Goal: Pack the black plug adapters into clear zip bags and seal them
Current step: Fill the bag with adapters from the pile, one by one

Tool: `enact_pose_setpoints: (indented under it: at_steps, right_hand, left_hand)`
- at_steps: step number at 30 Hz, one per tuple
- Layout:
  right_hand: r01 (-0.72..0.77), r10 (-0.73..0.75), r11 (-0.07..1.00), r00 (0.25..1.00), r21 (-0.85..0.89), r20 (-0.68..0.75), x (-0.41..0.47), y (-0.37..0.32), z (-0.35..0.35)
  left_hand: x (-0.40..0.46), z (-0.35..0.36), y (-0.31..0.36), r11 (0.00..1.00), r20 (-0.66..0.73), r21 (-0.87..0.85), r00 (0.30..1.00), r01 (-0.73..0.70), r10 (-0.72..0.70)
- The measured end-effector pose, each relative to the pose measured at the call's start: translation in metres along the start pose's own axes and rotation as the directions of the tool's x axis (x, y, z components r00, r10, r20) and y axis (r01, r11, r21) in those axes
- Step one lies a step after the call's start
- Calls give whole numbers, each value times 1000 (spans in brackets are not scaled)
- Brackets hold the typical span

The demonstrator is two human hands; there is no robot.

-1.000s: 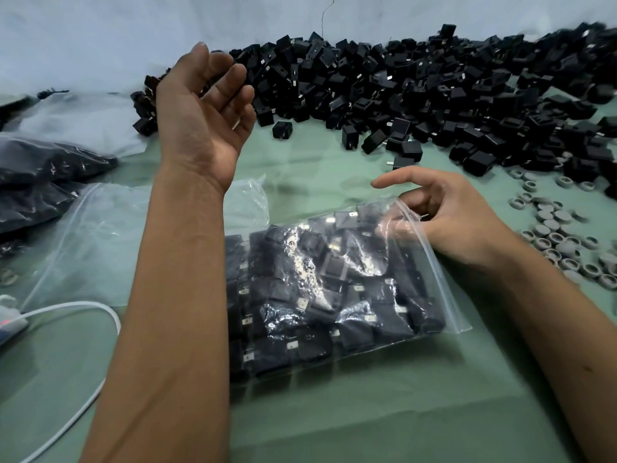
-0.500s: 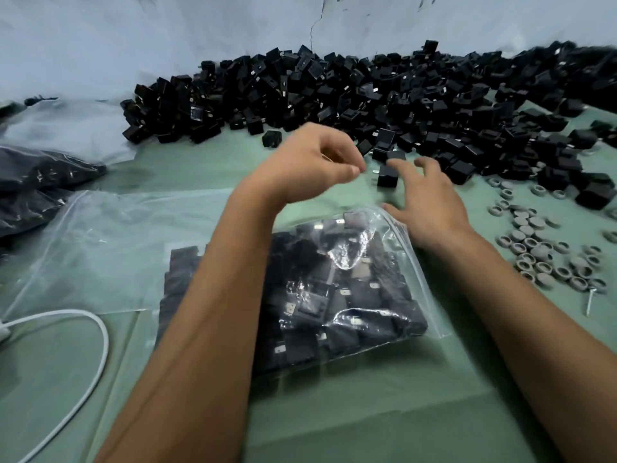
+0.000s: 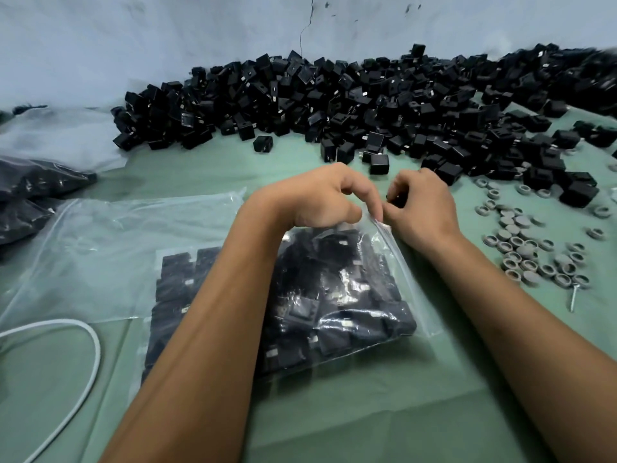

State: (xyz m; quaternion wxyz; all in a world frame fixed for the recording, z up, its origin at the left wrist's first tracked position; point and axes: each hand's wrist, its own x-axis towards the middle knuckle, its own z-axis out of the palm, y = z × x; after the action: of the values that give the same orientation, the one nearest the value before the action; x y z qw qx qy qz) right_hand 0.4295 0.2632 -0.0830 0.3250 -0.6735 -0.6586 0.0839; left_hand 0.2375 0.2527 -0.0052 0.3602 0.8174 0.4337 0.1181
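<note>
The far corner of a filled zip bag (image 3: 334,295) is pinched between two hands at the middle of a green-covered desk (image 3: 367,412). The left hand (image 3: 320,198) is curled over the bag's top edge, its fingertips (image 3: 377,212) pressed down on the zip strip; the right hand (image 3: 424,208) is curled just beside it, thumb and fingers closed on the same strip, so that the two hands are touching above the bag's mouth. Whether the seal is fully closed along its length cannot be told, since part of it is hidden beneath the left forearm.

The bag itself lies flat on the desk, packed with black plug adapters (image 3: 300,312) seen through the clear, glinting plastic. An empty clear bag (image 3: 117,245) is spread under and to the left of it. A white cable (image 3: 90,345) is looped at the near left edge, and dark filled bags (image 3: 36,182) are stacked at the far left.

Beyond the hands, a long heap of loose adapters (image 3: 334,95) is banked against a pale wall (image 3: 167,35) — a few strays are scattered forward of it, one single adapter (image 3: 379,163) lying close to the knuckles. To the right, a cluster of small grey caps (image 3: 527,248) is strewn over the cloth, with a screw (image 3: 573,297) lying at its near edge.
</note>
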Motion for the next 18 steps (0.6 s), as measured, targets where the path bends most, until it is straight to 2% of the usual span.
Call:
enact_pose_setpoints:
  at_steps: [2, 4, 7, 9, 12, 14, 18]
  right_hand:
    - [-9, 11, 995, 1000, 101, -18, -6, 3, -4]
    - [-52, 51, 958, 999, 281, 13, -13, 6, -9]
    - [-156, 65, 789, 983, 594, 172, -21, 7, -16]
    - [-193, -2, 682, 964, 705, 266, -22, 5, -21]
    - [-243, -114, 606, 916, 758, 385, -19, 6, -32]
    - [-266, -159, 603, 884, 752, 440, -19, 7, -38]
    - [-222, -242, 627, 856, 747, 457, -24, 0, -39]
  left_hand:
    - [1, 1, 0, 1000, 10, -14, 1000, -20, 20]
    - [1, 1, -1, 999, 24, -40, 999, -35, 36]
    - [3, 2, -5, 999, 14, -8, 999, -42, 42]
    - [2, 2, -7, 999, 2, 0, 999, -50, 50]
    - [1, -2, -8, 994, -37, -30, 994, -105, 104]
    - [0, -4, -7, 989, -64, -36, 988, -146, 143]
    - [-2, -5, -7, 984, -94, -39, 981, -176, 171]
